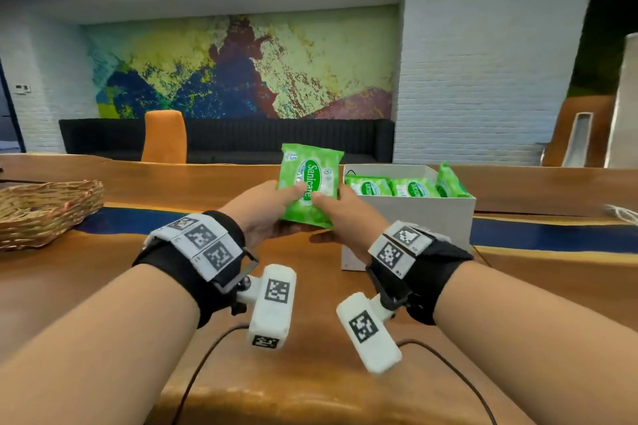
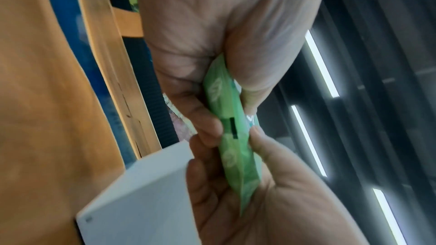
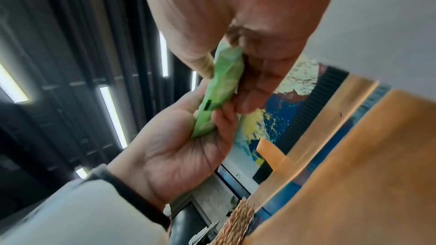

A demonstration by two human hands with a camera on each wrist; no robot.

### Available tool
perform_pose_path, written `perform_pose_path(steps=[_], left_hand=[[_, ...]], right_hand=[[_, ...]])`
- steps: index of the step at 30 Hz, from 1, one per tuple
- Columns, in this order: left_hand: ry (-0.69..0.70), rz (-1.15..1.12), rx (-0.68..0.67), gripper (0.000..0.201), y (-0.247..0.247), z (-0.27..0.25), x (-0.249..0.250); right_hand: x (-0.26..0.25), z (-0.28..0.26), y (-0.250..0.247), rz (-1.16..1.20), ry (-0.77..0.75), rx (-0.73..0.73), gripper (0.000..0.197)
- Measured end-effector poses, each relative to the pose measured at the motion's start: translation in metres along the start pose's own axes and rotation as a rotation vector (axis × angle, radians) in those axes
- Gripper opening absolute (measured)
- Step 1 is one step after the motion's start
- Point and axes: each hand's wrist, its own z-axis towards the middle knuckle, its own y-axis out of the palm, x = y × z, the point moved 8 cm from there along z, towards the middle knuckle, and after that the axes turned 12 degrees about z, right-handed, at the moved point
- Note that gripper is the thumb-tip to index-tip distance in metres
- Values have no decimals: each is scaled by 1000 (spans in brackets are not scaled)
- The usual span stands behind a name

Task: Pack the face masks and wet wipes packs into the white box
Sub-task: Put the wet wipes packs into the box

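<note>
1. Green wet wipes pack [image 1: 310,183] held upright in the air above the wooden table [image 1: 103,286], just left of the white box [image 1: 411,217]
2. Left hand [image 1: 266,207] grips the pack's lower left side: thumb on the printed front, fingers curled behind it
3. Right hand [image 1: 345,214] grips the lower right side the same way, thumb on the front beside the left thumb
4. Wrist views show the pack edge-on, pinched between thumb and fingers of both hands
5. White box stands open on the table; three more green packs [image 1: 397,186] stand inside it, one at the right end tilted
6. Woven basket [image 1: 45,210] sits at the far left of the table, well apart from the box
7. No face masks discernible in any view
</note>
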Motion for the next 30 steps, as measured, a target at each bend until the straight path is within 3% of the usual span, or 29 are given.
perform_pose_path(steps=[3,7,13,17,26,30], left_hand=[[30,10,-27,21,44,6,25],[79,219,-13,42,89,21,58],[231,503,37,25,131,55,92],[286,628,-4,36,164,75,102],[443,676,-122,61,223,109,115],[382,722,-190,48,242,121,112]], right_hand=[[-30,-19,-44,-75,-115,111,28],[-65,-34,-117,-64,-232,254,33],[-107,-49,-234,3,-363,526,33],[-122,-49,-291,-35,-421,667,36],[-104,-12,-316,-169,-449,723,33],[-99,-3,-313,-267,-481,734,33]])
